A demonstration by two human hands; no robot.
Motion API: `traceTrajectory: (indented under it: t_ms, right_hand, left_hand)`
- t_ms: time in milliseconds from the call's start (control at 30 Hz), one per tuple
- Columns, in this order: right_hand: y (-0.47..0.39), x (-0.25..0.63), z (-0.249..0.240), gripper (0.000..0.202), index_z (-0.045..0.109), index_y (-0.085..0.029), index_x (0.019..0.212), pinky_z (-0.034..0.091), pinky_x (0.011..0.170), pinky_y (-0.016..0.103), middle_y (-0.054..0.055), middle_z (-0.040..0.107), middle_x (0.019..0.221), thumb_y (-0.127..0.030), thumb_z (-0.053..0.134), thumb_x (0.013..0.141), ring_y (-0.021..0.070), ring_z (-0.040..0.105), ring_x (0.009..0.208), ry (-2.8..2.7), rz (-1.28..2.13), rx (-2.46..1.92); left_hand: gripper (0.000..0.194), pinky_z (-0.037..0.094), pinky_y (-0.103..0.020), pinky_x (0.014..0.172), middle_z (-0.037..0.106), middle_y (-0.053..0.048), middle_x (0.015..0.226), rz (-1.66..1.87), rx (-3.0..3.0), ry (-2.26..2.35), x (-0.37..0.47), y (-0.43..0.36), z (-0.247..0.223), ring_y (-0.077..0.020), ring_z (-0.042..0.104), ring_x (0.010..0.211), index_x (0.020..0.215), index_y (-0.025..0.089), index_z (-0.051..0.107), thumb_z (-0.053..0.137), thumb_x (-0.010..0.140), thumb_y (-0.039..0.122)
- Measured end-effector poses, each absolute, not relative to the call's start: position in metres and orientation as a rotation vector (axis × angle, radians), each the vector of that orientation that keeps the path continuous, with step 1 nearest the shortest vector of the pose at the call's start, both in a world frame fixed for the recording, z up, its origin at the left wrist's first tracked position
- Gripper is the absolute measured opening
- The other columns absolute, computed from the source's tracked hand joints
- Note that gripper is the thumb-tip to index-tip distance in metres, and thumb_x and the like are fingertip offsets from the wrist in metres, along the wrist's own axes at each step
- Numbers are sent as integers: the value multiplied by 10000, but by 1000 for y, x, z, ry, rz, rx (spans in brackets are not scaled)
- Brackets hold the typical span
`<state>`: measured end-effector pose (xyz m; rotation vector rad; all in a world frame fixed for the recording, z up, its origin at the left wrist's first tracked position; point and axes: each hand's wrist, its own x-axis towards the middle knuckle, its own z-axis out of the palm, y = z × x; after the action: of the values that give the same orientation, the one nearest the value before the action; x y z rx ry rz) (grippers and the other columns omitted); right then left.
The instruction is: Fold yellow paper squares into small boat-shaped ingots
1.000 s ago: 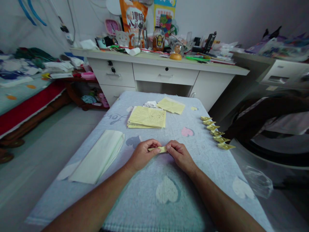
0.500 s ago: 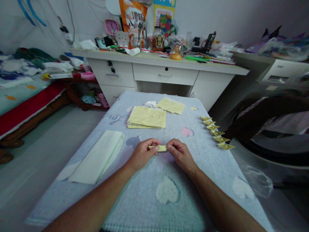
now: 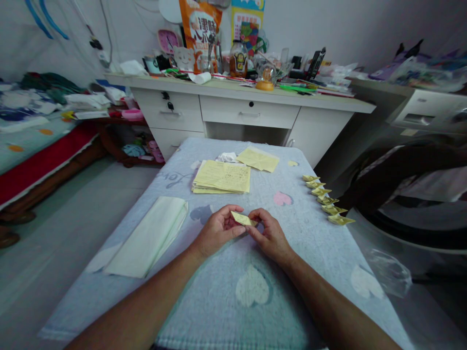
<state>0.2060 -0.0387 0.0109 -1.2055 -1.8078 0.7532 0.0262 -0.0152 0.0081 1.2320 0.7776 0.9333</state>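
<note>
A small folded yellow paper (image 3: 242, 218) is held above the cloth-covered table, tilted down toward the right. My right hand (image 3: 270, 234) pinches its right end between thumb and fingers. Around its left end curl the fingers of my left hand (image 3: 218, 228), with the thumb along the lower edge. Part of the paper is hidden behind the fingers. Beyond my hands lies a stack of yellow paper sheets (image 3: 222, 177) with writing on them. Several folded yellow paper boats (image 3: 332, 210) stand in a row along the table's right edge.
A folded pale cloth or sheet (image 3: 149, 236) lies at the left. Behind the stack are a crumpled white tissue (image 3: 227, 157) and more yellow sheets (image 3: 259, 159). A cluttered white desk (image 3: 251, 99) stands at the far side, a washing machine (image 3: 430, 114) at the right.
The folded paper has turned from nearly level to slanting, with its face tipped toward me. My right hand has shifted slightly left and changed its grip; my left fingers have loosened a little.
</note>
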Motion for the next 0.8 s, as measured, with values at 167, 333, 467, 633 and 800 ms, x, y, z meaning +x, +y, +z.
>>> traceTrajectory:
  t_ms: [167,333,467,633,800]
  right_hand:
    - [-40,205,9,108,548,-205,910,407,737,285,16,565,847,-276,592,842,164,516,807,-1790,787,-1212]
    - [-40,205,9,96,568,-206,915,413,734,285,20,579,845,-277,582,851,166,526,804,-1799,789,-1208]
    - [-41,205,11,108,580,-203,913,425,753,285,22,593,846,-301,562,872,162,541,807,-1775,857,-1171]
    - [-41,204,8,171,523,-214,999,445,743,273,11,610,844,-356,528,903,148,583,787,-1603,1131,-1066]
    - [-41,203,3,154,477,-217,909,433,697,246,-11,583,787,-366,516,911,129,566,741,-1569,1176,-1078]
  left_hand:
    - [382,467,-236,642,653,-33,859,913,1287,884,26,-15,7,-134,605,732,1069,161,568,698,745,317]
    - [353,482,-249,684,653,-35,889,918,1319,890,26,-16,7,-147,615,786,1078,168,568,671,768,301]
    - [377,481,-261,749,650,-49,970,941,1319,858,26,-17,8,-169,619,883,1085,178,569,694,746,286]
    - [488,464,-232,660,618,0,860,957,1224,781,28,-16,8,-117,593,739,1189,210,482,692,750,249]
    - [224,442,-222,632,608,6,766,948,1274,833,28,-15,7,-105,557,680,934,160,570,675,768,268]
